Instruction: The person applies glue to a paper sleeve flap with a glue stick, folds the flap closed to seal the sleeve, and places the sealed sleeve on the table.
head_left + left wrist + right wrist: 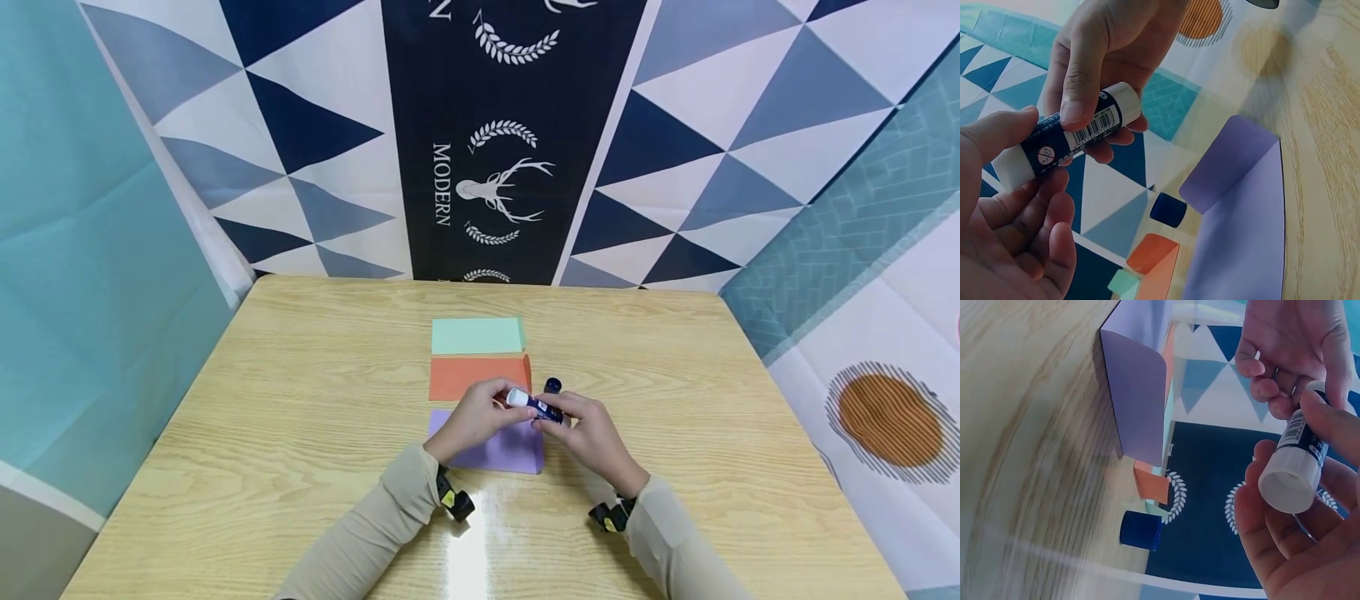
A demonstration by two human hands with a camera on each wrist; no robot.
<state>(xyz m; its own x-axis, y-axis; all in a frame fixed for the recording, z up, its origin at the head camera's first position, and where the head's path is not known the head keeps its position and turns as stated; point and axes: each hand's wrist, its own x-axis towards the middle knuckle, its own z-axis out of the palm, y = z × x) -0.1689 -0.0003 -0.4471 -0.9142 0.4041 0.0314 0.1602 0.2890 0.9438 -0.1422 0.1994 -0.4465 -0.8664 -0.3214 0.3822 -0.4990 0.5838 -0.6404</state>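
Observation:
A glue stick (1079, 131) with a dark blue label and white ends is held between both hands above the purple envelope (517, 450). My left hand (476, 419) pinches one white end between thumb and fingers. Around the labelled barrel, my right hand (588, 429) grips with thumb and fingertips. One end of the stick, seen in the right wrist view, is a round white rim facing the camera. A dark blue cap (1140, 530) stands apart on the table, just beyond the hands.
An orange envelope (465, 379) and a mint green envelope (476, 336) lie in a column beyond the purple one on the wooden table (300, 400). Each has its end flap raised at the right. Patterned cloth (322, 150) hangs behind the table's far edge.

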